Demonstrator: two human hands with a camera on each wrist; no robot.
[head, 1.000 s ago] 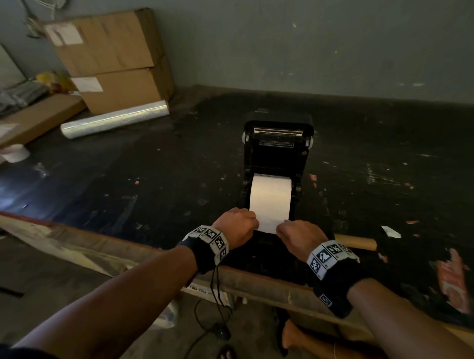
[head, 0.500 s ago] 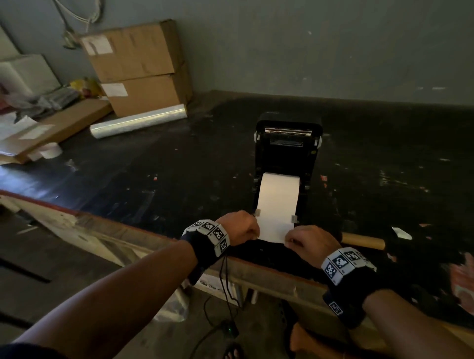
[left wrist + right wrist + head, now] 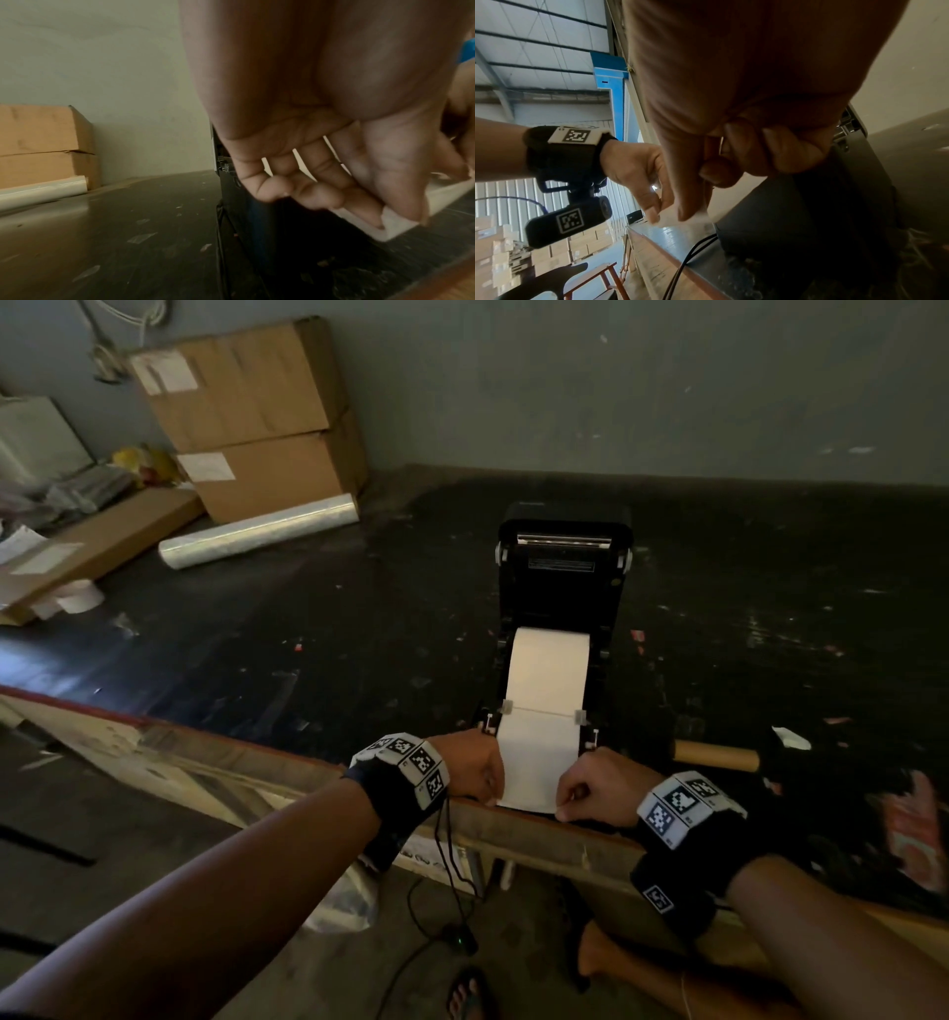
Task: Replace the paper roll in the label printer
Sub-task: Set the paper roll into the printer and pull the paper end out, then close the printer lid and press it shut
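Presently the label printer (image 3: 564,588) stands on the dark table (image 3: 308,649) with its lid raised upright at the far end; every place below is given relative to this printer. A white paper roll (image 3: 549,662) sits in the open bay, and its paper strip (image 3: 536,757) runs out over the front of the printer, between two small grey guide tabs, as far as the table's near edge.

The left hand (image 3: 470,770) is at the printer's front left corner. Its thumb and forefinger pinch the left corner of the strip's free end; the left wrist view shows the other fingers (image 3: 308,188) loosely curled beneath. The right hand (image 3: 598,785) is at the front right corner, likewise pinching the right corner of the free end between thumb and forefinger, with the remaining fingers (image 3: 770,150) curled into the palm. The strip lies flat between the two hands. Both wrists carry black bands with marker tags.

Just right of the printer's front, a brown cardboard tube (image 3: 716,755) lies on the table. Far left of the printer and behind it, two stacked cardboard boxes (image 3: 257,418) stand against the wall, with a roll of clear film (image 3: 259,537) lying in front of them. Paper scraps dot the table surface to the printer's right.
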